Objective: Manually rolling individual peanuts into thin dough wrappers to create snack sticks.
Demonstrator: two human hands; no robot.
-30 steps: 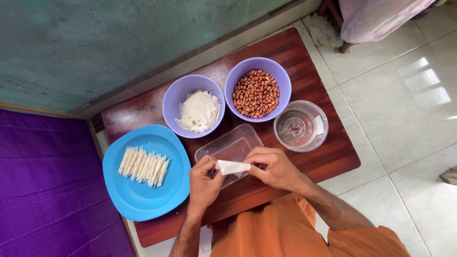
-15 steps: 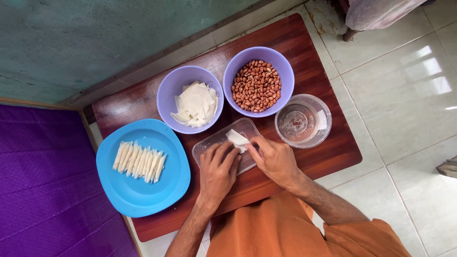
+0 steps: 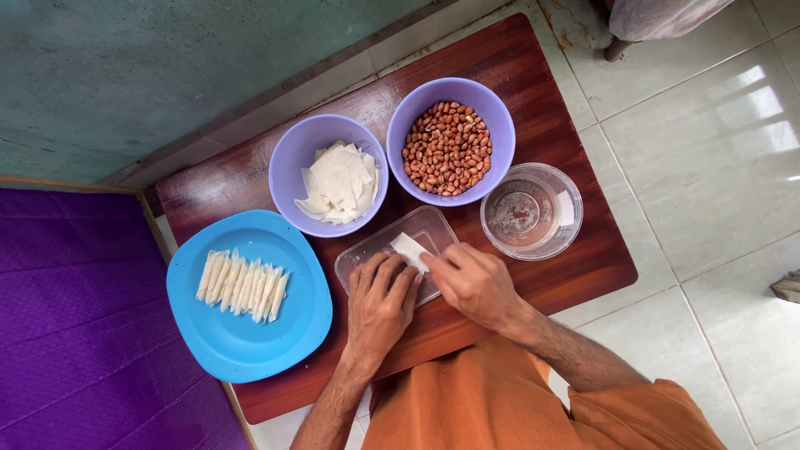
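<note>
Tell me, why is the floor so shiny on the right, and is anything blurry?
Head view: bright window-like glare patches on the white floor tiles; soft, even light on the wooden table; the peanuts and both hands look sharp, with no blur showing; the left hand casts only a faint shadow.

Soft, even daylight fills the scene, bright enough to render every colour cleanly. The strongest glare falls on the glossy pale floor tiles (image 3: 708, 167) at right, where window-like patches of white reflection blow out the surface. The polished reddish-brown wooden worktop (image 3: 542, 108) carries a mild sheen at its far edge. Shadows are faint and short, pooling just beneath the two hands (image 3: 425, 287) and under the rim of the round blue plastic plate (image 3: 242, 350). Focus holds sharp across the centre; straight lines bow slightly toward the frame edges, a wide-lens distortion. No motion blur shows.
</note>
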